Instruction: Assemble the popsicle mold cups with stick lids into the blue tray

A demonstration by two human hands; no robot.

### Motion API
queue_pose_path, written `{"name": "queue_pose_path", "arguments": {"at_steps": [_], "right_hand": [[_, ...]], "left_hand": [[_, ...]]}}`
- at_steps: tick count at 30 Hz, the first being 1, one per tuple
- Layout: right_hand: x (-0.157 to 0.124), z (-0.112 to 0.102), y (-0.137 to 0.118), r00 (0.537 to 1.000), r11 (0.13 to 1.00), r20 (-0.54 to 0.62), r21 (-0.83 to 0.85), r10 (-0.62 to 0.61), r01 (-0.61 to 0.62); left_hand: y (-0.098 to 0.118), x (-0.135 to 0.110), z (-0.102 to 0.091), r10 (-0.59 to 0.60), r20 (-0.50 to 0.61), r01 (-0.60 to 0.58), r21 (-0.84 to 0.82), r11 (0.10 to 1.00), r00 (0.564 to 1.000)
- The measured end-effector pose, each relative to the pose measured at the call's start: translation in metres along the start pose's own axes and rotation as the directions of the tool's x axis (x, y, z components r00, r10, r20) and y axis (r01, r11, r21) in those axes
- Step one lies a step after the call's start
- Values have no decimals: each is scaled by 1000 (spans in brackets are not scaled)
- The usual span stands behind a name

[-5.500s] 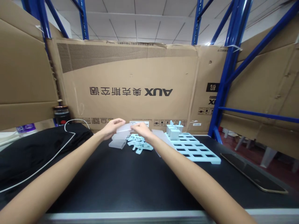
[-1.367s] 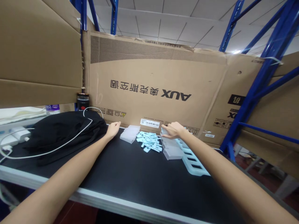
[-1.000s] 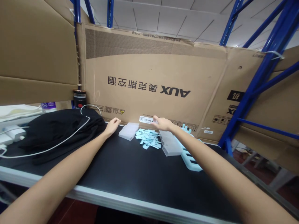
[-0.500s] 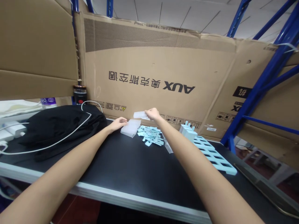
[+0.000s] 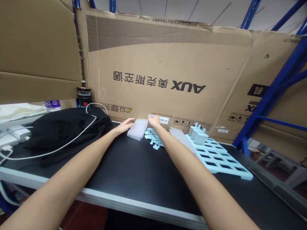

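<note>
My left hand (image 5: 125, 125) lies flat on the black table with its fingers stretched out, fingertips against a low stack of translucent plastic pieces (image 5: 135, 133). My right hand (image 5: 153, 121) pinches one translucent plastic piece (image 5: 141, 122) and holds it on top of that stack. A heap of small light blue sticks (image 5: 153, 141) lies just right of the stack, partly hidden by my right forearm. Further right, another row of translucent pieces (image 5: 179, 136) leans beside a light blue mould tray (image 5: 223, 161), with several small blue moulds (image 5: 198, 135) at its far end.
A black cloth (image 5: 57, 134) with a white cable (image 5: 72, 142) over it lies at the left, with a dark bottle (image 5: 83, 95) behind. Cardboard (image 5: 168, 64) walls the back. A flat dark device (image 5: 280, 190) lies at the right edge, near blue rack posts (image 5: 271, 95).
My right hand left the row of translucent pieces on the right with one piece, carried it leftward in the air, and now holds it down on the left stack. The left hand stayed beside that stack.
</note>
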State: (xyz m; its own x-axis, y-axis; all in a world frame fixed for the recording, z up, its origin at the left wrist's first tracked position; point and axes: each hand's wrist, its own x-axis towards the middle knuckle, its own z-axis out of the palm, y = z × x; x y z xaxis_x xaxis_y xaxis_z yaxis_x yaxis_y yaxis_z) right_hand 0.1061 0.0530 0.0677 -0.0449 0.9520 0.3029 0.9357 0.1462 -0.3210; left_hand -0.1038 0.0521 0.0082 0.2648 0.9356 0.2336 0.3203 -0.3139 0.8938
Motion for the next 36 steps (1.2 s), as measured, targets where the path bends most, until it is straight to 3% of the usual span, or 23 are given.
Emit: {"name": "queue_pose_path", "arguments": {"at_steps": [3, 5, 8, 9, 11, 13, 15, 18, 22, 25, 30, 36], "right_hand": [[-9, -39, 20, 980, 992, -153, 49, 124, -117], [-25, -74, 48, 943, 990, -310, 101, 124, -97], [-68, -118, 108, 793, 996, -603, 59, 84, -61], [-85, -127, 131, 739, 996, -669, 29, 83, -86], [-117, -134, 176, 683, 984, -720, 3, 125, -177], [-138, -128, 214, 690, 963, -691, 34, 215, -266], [-147, -117, 241, 753, 928, -552, 116, 357, -355], [-145, -106, 259, 820, 887, -340, 199, 461, -416], [-141, -103, 257, 872, 923, -306, 80, 383, -377], [-142, -102, 250, 912, 911, -186, -130, 364, -391], [-140, -98, 241, 895, 824, -166, -351, 413, -445], [-143, -99, 233, 895, 827, -218, -344, 390, -444]], "left_hand": [[0, -1, -1, 18, 11, -18, -5, 1000, 1000], [0, 0, -1, 29, 9, -28, -16, 999, 1000], [-2, 0, -1, 31, -4, -32, -12, 999, 999], [-2, 0, -1, 25, -14, -26, -7, 1000, 1000], [-2, 0, -1, 4, -39, -4, -9, 1000, 999], [-3, 1, -1, -24, -59, 22, -32, 999, 998], [-3, 2, -1, -42, -69, 38, -57, 998, 997], [-5, 3, -1, -50, -86, 43, -84, 996, 995], [-8, 5, -1, -68, -111, 57, -99, 993, 992], [-8, 5, -1, -78, -120, 65, -106, 992, 990], [-6, 3, -1, -84, -125, 69, -119, 990, 989], [-6, 1, -3, -77, -147, 57, -134, 989, 986]]}}
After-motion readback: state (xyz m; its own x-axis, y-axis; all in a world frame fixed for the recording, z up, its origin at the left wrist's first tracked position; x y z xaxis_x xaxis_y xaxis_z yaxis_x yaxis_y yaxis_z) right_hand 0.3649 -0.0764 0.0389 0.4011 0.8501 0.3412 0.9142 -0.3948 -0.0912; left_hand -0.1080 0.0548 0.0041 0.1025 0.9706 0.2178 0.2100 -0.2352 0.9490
